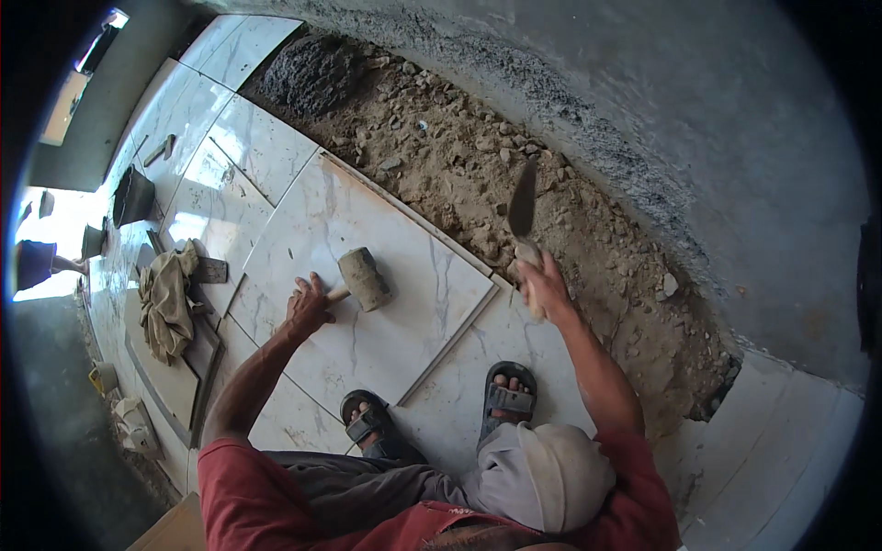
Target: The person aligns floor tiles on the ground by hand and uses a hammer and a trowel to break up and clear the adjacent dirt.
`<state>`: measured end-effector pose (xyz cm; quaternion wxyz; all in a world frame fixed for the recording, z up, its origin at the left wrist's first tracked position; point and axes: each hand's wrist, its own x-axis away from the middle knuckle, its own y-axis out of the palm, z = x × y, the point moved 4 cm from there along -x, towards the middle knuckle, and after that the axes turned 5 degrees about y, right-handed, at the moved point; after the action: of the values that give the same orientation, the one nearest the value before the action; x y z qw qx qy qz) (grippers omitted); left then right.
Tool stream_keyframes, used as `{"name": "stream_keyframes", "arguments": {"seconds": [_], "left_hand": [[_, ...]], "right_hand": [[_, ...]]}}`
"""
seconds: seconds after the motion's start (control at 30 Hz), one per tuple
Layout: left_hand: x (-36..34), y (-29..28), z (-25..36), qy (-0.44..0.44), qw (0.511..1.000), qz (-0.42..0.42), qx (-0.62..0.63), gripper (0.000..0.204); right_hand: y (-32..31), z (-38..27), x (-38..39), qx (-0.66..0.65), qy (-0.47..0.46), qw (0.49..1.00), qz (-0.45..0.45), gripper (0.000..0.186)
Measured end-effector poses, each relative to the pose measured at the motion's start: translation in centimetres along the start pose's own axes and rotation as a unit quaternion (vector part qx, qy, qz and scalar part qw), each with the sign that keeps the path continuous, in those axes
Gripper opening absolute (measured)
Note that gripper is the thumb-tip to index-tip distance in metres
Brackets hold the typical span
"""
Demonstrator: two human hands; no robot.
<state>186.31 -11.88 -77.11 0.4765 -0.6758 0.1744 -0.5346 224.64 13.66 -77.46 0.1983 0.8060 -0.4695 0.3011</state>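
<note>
Nearest, knees: bent, in grey trousers, under a red shirt at the lower edge.
Sandals [503, 399]: dark, both feet planted on laid white tiles, toes pointing toward the dirt.
Loose tile [367, 275]: large, white with grey veins, lying flat and skewed across the laid tiles just ahead of the feet, its far corner reaching the dirt.
Left hand [308, 303]: fingers curled shut on the mallet's wooden handle, resting low on the loose tile.
Mallet [364, 278]: pale, barrel-shaped head lying on its side on the loose tile, just right of the left hand.
Right hand [542, 285]: closed in a fist around the trowel's handle, raised over the tile's right corner.
Trowel [522, 207]: dark blade pointing up and away, hanging above the dirt.
Dirt bed [551, 211]: brown, lumpy with stones, running along the foot of the wall.
Wall [717, 119]: grey, rough plaster, beyond the dirt.
Rag [167, 298]: crumpled, tan, on the floor well left of the mallet.
Far left: another person's leg at the bright doorway; details too small to tell.
</note>
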Motion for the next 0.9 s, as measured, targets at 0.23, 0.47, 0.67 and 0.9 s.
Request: {"name": "stream_keyframes", "arguments": {"seconds": [0.23,0.47,0.67,0.9], "left_hand": [[0.4,0.0,-0.3,-0.002,1.0,-0.007,-0.008,0.113],[0.0,-0.3,0.5,0.007,1.0,-0.004,0.011,0.113],[0.2,0.2,-0.5,-0.021,1.0,-0.02,0.002,0.113],[0.3,-0.4,-0.1,-0.014,1.0,-0.017,-0.008,0.109]], "right_hand": [[8.4,-6.1,-9.2,-0.078,-0.014,0.993,-0.092,0.026],[7.2,-4.8,-12.5,-0.088,-0.024,0.995,-0.035,0.033],[-5.0,1.9,-4.6,-0.143,0.086,0.975,0.146,0.031],[-8.2,3.6,2.1,-0.117,0.073,0.973,0.184,0.032]]}}
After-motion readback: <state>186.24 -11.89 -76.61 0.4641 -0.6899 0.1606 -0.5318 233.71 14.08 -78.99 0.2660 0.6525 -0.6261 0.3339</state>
